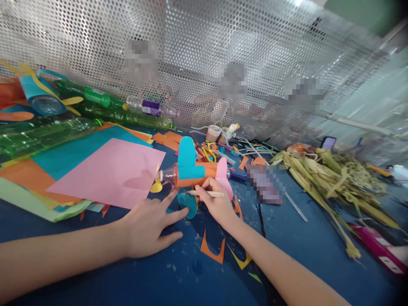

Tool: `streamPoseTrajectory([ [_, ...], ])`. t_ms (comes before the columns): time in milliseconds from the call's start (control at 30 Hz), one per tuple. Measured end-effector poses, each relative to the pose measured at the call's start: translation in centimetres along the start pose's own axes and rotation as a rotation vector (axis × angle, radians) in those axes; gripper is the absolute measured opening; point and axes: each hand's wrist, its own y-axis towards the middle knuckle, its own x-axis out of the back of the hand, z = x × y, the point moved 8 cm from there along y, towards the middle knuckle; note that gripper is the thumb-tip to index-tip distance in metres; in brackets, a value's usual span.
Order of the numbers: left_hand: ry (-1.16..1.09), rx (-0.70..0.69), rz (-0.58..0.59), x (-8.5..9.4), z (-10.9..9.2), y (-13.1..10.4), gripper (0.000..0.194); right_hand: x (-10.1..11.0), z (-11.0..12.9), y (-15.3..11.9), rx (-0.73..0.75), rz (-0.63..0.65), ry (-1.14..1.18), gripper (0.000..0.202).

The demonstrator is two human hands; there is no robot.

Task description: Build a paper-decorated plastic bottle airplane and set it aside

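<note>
A clear plastic bottle (168, 175) wrapped in orange paper lies on its side, its neck to the left. A blue paper wing (186, 153) stands up from it, and a second blue paper wing (188, 206) spreads on the near side. Pink paper pieces (222, 168) sit at the right end, and yellow paper blades (157, 182) at the neck. My right hand (216, 199) grips a pale pencil (207, 193), its tip over the near blue wing. With fingers spread, my left hand (153, 225) rests beside the bottle, its index fingertip close to the orange wrap.
Coloured paper sheets (108, 174) are stacked at left, with green bottles (117, 114) behind. Scissors (209, 151) and straws lie at the back. To the right are a phone (264, 183), dried husks (318, 170) and a magenta box (376, 246). Orange scraps (216, 255) lie in front.
</note>
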Motion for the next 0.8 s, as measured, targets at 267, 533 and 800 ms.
streamPoseTrajectory([
  [267,-0.007,0.002,-0.028,-0.12,0.08,-0.01,0.051,0.03,-0.02,0.0,0.009,-0.001,-0.003,0.028],
  [533,0.009,0.016,-0.027,-0.14,-0.07,0.02,0.05,0.1,-0.18,-0.05,-0.001,-0.015,0.003,0.028],
  [800,0.001,-0.009,0.02,0.17,-0.11,-0.04,0.05,0.19,-0.16,-0.01,0.009,-0.013,0.007,0.028],
])
